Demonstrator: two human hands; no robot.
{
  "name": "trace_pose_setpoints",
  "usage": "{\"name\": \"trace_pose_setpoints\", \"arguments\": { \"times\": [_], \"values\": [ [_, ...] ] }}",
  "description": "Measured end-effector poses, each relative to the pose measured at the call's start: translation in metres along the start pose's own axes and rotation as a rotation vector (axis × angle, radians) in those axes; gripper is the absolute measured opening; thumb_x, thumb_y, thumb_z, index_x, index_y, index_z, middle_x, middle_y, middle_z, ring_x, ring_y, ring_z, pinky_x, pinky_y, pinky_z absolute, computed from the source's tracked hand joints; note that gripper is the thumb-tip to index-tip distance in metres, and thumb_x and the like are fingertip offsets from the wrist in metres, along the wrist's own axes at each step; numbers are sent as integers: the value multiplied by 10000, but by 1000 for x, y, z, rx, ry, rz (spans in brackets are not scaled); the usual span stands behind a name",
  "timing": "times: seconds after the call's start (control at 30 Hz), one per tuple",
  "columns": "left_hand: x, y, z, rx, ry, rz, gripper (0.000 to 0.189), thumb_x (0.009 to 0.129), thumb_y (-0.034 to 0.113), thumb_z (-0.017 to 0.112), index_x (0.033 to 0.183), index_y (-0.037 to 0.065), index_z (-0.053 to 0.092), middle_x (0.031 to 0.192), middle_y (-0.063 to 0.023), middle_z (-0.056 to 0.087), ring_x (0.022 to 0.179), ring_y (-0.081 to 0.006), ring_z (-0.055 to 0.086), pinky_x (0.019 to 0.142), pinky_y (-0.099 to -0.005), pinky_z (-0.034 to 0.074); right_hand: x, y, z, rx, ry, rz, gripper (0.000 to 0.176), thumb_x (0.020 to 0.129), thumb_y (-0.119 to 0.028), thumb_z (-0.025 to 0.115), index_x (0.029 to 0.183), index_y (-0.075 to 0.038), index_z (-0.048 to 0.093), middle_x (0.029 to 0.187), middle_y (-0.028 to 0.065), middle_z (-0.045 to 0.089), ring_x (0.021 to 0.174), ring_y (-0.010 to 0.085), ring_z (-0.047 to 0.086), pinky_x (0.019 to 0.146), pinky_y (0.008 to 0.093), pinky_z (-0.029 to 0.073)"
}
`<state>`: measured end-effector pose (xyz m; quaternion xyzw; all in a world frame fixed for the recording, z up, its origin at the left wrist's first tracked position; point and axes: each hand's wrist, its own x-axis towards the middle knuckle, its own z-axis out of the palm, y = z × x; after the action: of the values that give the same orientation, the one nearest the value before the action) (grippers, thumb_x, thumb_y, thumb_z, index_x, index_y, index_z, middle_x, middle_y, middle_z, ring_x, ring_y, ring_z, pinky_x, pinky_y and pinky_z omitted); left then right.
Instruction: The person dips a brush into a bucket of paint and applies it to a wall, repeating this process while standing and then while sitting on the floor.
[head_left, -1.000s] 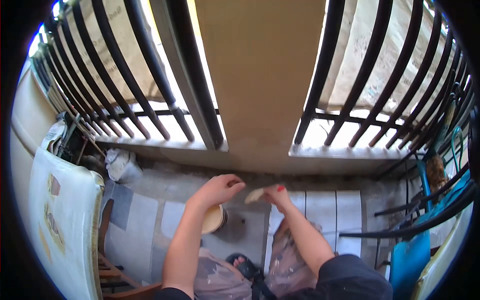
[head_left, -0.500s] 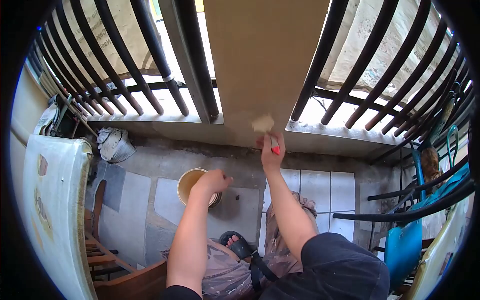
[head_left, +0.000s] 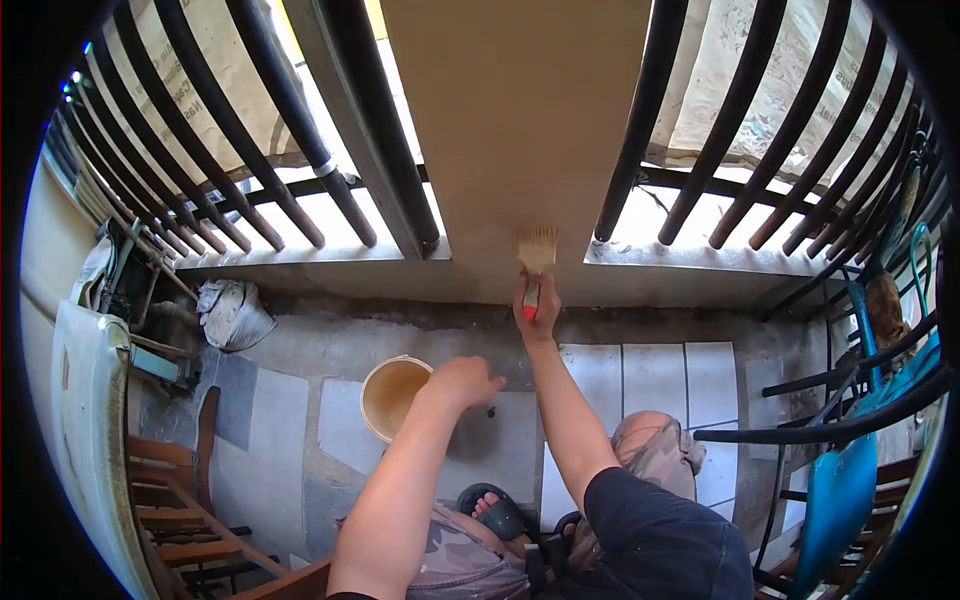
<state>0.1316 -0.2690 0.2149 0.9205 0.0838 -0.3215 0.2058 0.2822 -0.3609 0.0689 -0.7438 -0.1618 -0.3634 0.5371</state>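
Paintbrush (head_left: 537, 256), grasped by the right hand (head_left: 541, 318), is pointing up at the pillar (head_left: 515, 120) (a second ago, away from it); left hand (head_left: 466, 383), grip unclear, is hovering near a bucket (head_left: 384, 385) showing cream inside.

We see a wide brush (head_left: 537, 258) near the middle of the frame, pale hairs pointing up, red on its handle. Lower and left, we see a round, cream, open bucket (head_left: 388, 392).

In your right hand (head_left: 541, 308), a cream-bristled brush (head_left: 537, 257) with red on its handle (head_left: 530, 313); beyond, a tan pillar (head_left: 515, 130). Beside your left hand (head_left: 466, 382), a cream bucket (head_left: 388, 388); below it, camouflage-patterned trousers (head_left: 465, 560).
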Motion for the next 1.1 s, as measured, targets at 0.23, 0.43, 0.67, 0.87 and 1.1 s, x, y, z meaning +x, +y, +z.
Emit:
{"name": "trace_pose_setpoints", "arguments": {
  "times": [0.23,0.43,0.67,0.87,1.1],
  "values": [
    [-30,51,-4,54,-24,50,411,843,403,520,972,38,659,952,-168,655,902,-321,626,820,-414,480,10,-27,1,62,125,210,121,818,-84,603,906,-36,535,769,162,626,728,320,631,624,354,485],
    [-85,96,11,80,95,118,394,866,379,489,929,28,657,909,-172,660,902,-336,629,800,-436,491,103,-88,-11,288,237,103,46,845,-50,580,880,-25,560,829,139,645,759,214,657,654,289,490],
    [-94,66,-7,156,213,-40,366,866,373,506,923,41,650,897,-163,660,869,-331,633,746,-431,507,78,-53,3,175,226,-74,73,825,-26,604,891,-26,573,845,141,646,779,224,658,681,295,498],
    [-59,75,-9,119,73,-4,414,867,398,499,1033,41,628,1036,-173,634,980,-325,606,828,-438,483,-20,-28,-21,170,75,423,228,822,-104,593,1038,-36,571,849,174,641,781,339,643,664,369,497],
    [-18,65,-6,166,23,-3,443,868,430,487,1003,44,657,1041,-147,643,981,-320,611,841,-443,478,130,-73,-22,265,198,335,92,857,-80,570,903,-20,519,818,91,603,720,167,644,656,285,538]
  ]
}}
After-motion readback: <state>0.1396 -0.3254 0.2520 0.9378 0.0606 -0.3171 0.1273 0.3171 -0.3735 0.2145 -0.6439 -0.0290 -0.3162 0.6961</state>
